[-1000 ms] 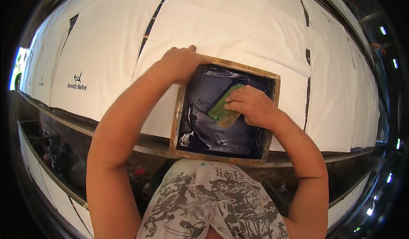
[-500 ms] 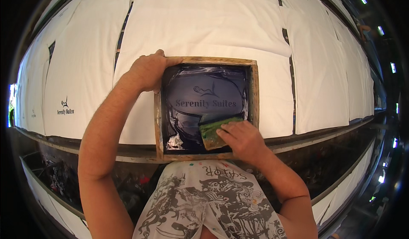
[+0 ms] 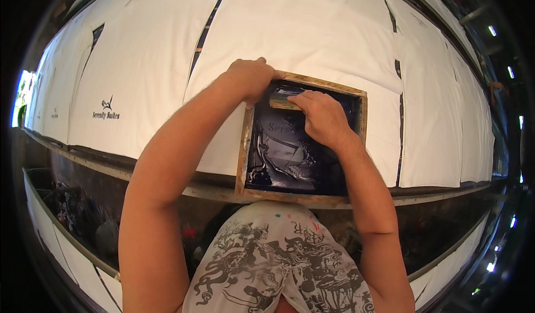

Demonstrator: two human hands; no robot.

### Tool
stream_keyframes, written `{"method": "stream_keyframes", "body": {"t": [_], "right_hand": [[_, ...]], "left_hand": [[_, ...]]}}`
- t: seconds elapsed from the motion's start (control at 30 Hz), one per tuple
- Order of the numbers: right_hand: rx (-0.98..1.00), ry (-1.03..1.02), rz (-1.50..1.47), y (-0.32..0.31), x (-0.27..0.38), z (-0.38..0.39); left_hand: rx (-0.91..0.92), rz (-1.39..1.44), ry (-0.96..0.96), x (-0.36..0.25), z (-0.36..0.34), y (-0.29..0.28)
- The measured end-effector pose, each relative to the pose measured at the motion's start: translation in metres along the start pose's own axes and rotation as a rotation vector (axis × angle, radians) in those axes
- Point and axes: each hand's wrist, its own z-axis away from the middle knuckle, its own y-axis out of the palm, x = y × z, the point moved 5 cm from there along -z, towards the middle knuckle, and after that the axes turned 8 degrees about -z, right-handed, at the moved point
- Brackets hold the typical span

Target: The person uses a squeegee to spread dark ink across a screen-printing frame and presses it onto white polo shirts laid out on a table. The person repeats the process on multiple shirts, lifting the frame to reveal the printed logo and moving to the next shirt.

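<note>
The wooden printing frame (image 3: pixel 301 140) lies on a white sheet (image 3: pixel 312 40) on the worktop; my left hand (image 3: pixel 249 79) grips its far corner, my right hand (image 3: pixel 322 118) presses the squeegee (image 3: pixel 283 100) at the top. I judge this pull barely begun; one sheet (image 3: pixel 134 84) to the left already bears a print.

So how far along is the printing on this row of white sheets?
Done: the white sheet to the left already carries a dark print. In hand: the left hand steadies the wooden screen frame on the next sheet, and the right hand presses a squeegee at the screen's far end. Left: the sheet on the right shows no print.
</note>
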Motion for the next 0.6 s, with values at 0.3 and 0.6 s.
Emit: {"method": "stream_keyframes", "body": {"t": [0.3, 0.6], "right_hand": [[-0.020, -0.138, 0.091, 0.041, 0.071, 0.092], [0.203, 0.050, -0.084, -0.016, 0.033, 0.043]], "left_hand": [[0.027, 0.016, 0.033, -0.001, 0.007, -0.001], [-0.006, 0.001, 0.004, -0.002, 0.005, -0.003]]}}
